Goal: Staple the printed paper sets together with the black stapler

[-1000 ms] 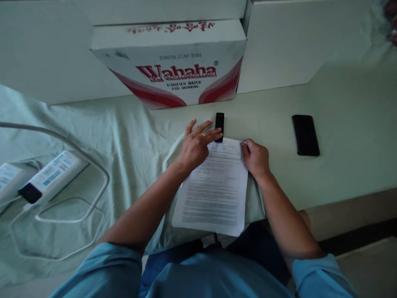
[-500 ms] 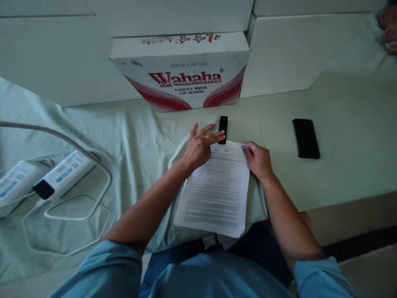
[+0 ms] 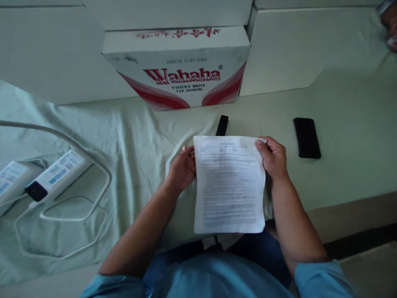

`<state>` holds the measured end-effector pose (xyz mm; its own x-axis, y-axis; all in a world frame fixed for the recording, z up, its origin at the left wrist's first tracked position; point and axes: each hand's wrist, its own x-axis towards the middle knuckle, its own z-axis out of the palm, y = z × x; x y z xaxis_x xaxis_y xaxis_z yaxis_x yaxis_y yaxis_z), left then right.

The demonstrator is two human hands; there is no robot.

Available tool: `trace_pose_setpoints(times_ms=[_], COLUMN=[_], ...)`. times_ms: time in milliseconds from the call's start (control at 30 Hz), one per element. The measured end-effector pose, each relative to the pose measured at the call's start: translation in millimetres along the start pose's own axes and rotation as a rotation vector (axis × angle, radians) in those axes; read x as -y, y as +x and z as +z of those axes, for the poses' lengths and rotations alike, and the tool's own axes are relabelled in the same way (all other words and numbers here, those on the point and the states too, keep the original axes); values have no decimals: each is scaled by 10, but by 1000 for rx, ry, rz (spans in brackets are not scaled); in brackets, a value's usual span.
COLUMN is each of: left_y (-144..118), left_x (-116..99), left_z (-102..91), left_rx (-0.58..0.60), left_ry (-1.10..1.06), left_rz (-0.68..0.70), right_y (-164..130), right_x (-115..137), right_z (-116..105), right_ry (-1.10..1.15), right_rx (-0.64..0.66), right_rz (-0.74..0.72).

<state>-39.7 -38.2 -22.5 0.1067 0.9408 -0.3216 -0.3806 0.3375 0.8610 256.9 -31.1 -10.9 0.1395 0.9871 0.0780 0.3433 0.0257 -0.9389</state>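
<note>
Left hand: the left hand (image 3: 182,169) was curled on the left edge of the printed sheet (image 3: 229,184), fingers closed around the paper's side, thumb hidden behind it.
Right hand: the right hand (image 3: 274,157) pinched the top right corner of the same sheet, fingers bent over the front, thumb out of sight.
Sheet: one page of dense print, held up off the green cloth (image 3: 130,124) between both hands, squared to the person, its near edge over the lap.
Step in hand: by my reading, the page was lifted and squared up for a look, a two-handed hold and no more than that.
Next move calls for: I judge that any setting down would need both grips kept even so the page does not buckle, and a bare patch of cloth just beyond it.
Just beyond: a small black device (image 3: 222,125) lay on the cloth, its near end hidden behind the top edge of the sheet.
Right side: a black phone (image 3: 307,137) lay flat, well apart from the right hand.
Far side: a Wahaha water carton (image 3: 182,66) stood against white boxes.
Left side: a white power strip (image 3: 54,176) with looping white cable (image 3: 93,165) lay on the cloth.
</note>
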Motion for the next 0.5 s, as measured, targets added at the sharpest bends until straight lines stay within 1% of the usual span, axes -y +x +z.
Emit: trace_pose_setpoints(times_ms=[100, 200, 267, 400, 467, 500], left_y=[-99, -152, -159, -141, -130, -124], left_x=[57, 70, 62, 49, 48, 49], left_z=[26, 41, 39, 19, 4, -4], left_rx=[95, 171, 175, 153, 144, 135], left_ry=[-33, 38, 76, 80, 67, 57], left_rz=[-129, -231, -262, -261, -257, -251], right_y=[19, 31, 27, 5, 9, 20], right_x=[-21, -14, -8, -16, -32, -43], right_z=[-7, 11, 41, 96, 43, -24], right_ry=[12, 6, -5, -112, -207, -266], right_rx=[-85, -164, -199, -195, -218, -246], right_rz=[12, 11, 13, 21, 1, -19])
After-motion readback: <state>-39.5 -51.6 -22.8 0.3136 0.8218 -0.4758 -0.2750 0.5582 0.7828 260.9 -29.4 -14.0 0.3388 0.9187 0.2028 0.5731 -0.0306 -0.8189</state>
